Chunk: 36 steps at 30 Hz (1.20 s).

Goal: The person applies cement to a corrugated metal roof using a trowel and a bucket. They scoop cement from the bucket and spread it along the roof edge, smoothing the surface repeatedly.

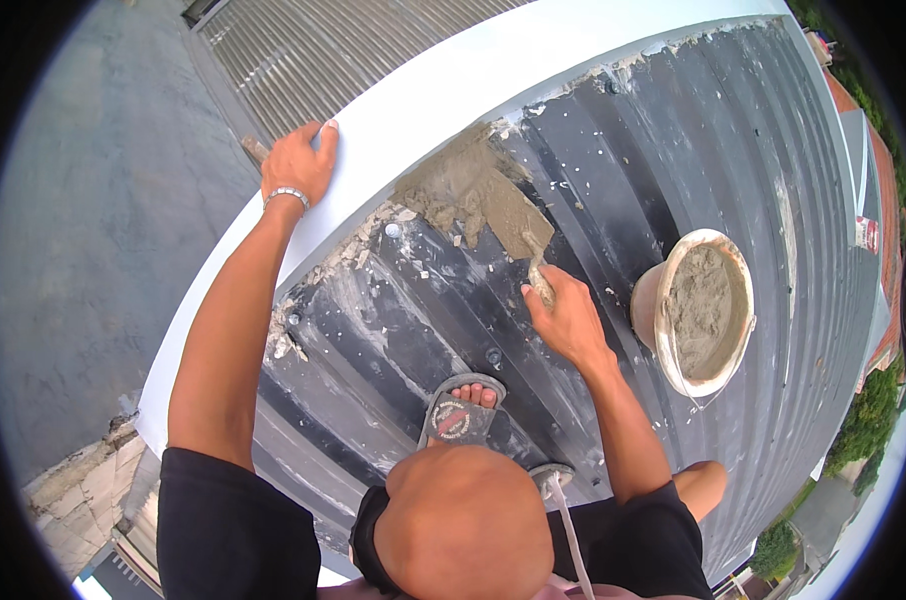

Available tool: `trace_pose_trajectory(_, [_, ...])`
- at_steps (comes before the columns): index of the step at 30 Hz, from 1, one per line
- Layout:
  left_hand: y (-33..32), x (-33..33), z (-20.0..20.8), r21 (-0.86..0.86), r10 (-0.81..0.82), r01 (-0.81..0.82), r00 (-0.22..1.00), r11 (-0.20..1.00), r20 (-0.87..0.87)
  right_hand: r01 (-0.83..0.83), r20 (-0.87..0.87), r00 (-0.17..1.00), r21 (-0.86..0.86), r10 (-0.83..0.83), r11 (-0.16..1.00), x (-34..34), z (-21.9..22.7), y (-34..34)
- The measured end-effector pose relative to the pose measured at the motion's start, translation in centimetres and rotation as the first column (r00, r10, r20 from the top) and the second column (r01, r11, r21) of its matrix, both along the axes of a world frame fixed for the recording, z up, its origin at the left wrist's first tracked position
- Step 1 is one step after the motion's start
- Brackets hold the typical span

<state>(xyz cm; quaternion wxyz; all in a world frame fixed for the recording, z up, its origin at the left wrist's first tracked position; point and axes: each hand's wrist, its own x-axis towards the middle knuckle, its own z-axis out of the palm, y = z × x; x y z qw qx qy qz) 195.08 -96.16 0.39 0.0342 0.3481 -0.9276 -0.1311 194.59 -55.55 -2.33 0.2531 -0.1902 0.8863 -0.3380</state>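
Observation:
My right hand (565, 315) is wrapped round the handle of a trowel (518, 212), whose flat blade is coated with grey-brown mortar. The blade lies against a wet mortar patch (448, 180) where the dark ribbed roof (613, 180) meets a smooth white wall strip (413, 105). On top of that strip rests my left hand (298, 165), thumb apart and holding nothing, with some fingertips hidden at the far edge. A bracelet (287, 197) circles the left wrist. To the right of the trowel stands a tilted whitish bucket (657, 310) of mortar (703, 305) with a wire handle.
My sandalled foot (463, 402) and bent knee (463, 520) occupy the near roof. Bolt heads (494, 356) and crumbs of old mortar dot the ribs. Beyond the white strip is a lower grey surface (103, 220) with a corrugated sheet (323, 50). Trees (863, 420) show past the right roof edge.

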Motion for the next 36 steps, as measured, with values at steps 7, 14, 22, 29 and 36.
trace_pose_trajectory(7, [0.3, -0.4, 0.5, 0.021, -0.023, 0.022, 0.999, 1.000, 0.046, 0.145, -0.206, 0.962, -0.160, -0.177, 0.976, -2.8, -1.4, -2.0])
trace_pose_trajectory(14, [0.1, -0.3, 0.7, 0.034, -0.020, 0.019, 0.999, 0.999, 0.039, 0.140, -0.070, 0.986, -0.139, -0.151, 0.980, -2.0, -2.2, -3.3])
trace_pose_trajectory(22, [0.2, -0.3, 0.8, 0.013, -0.015, 0.014, 0.999, 1.000, 0.041, 0.194, 0.135, 0.976, -0.157, -0.173, 0.968, -2.2, -1.5, -3.8])
trace_pose_trajectory(29, [0.6, -0.5, 0.5, 0.025, 0.005, -0.005, 1.000, 1.000, 0.016, 0.017, 0.020, 1.000, -0.081, -0.015, 0.997, -0.8, -1.4, -2.1])
trace_pose_trajectory(36, [0.5, -0.5, 0.4, 0.002, -0.020, 0.020, 1.000, 1.000, 0.003, -0.233, -0.398, 0.873, 0.167, 0.282, 0.958, -1.7, 1.3, -1.8])
